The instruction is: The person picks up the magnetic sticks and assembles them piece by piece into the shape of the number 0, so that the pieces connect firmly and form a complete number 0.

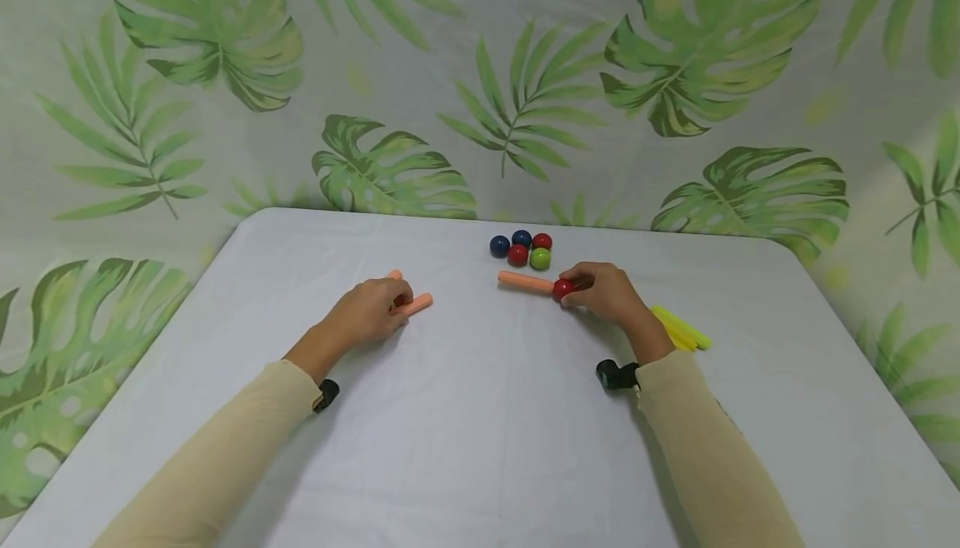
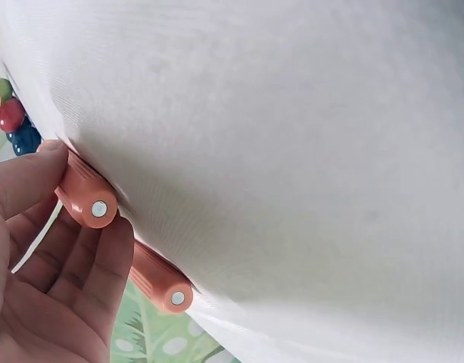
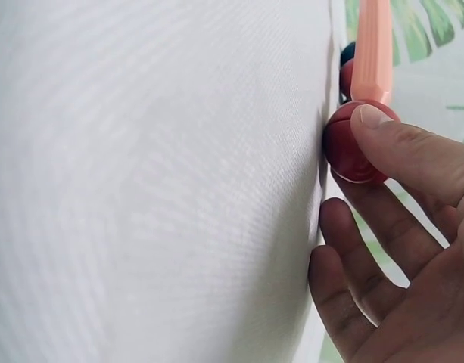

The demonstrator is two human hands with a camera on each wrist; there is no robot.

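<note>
My left hand [image 1: 367, 312] pinches an orange magnetic rod [image 2: 86, 195] between thumb and fingers, low against the white cloth. A second orange rod [image 2: 162, 280] lies beside that hand, its round metal end showing in the left wrist view. Over to the right, my right hand [image 1: 606, 291] holds a red ball [image 3: 351, 144], thumb on one side and fingers on the other. The ball meets the end of another orange rod [image 1: 525, 282], which points left along the table. In the right wrist view, the remaining fingers [image 3: 360, 257] are spread below the ball.
Near the table's far edge sits a cluster of blue balls [image 1: 499, 246], red balls [image 1: 517, 256] and a green ball [image 1: 540, 259]. Several yellow rods [image 1: 681, 329] lie by the right wrist, partly behind it. A leaf-patterned cloth [image 1: 517, 115] hangs behind the white table [image 1: 465, 415].
</note>
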